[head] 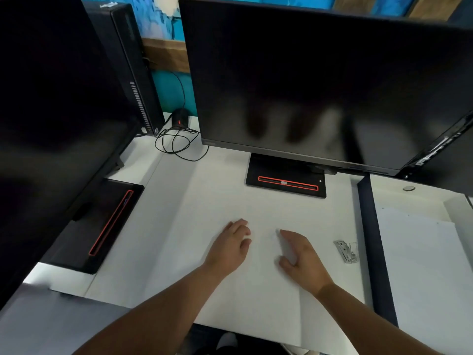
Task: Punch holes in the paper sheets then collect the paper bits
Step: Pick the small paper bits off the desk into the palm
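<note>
My left hand [231, 243] and right hand [300, 254] rest open and empty on white paper sheets [230, 290] covering the counter, small metal hole punch [346, 251] lying untouched nearby, so punching seems unstarted.

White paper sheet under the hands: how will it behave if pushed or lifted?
The large white paper sheet lies flat on the smooth white desk, so it would probably slide easily. It looks thin: likely light and floppy if lifted by one edge. Both the left hand and right hand rest on it.
</note>
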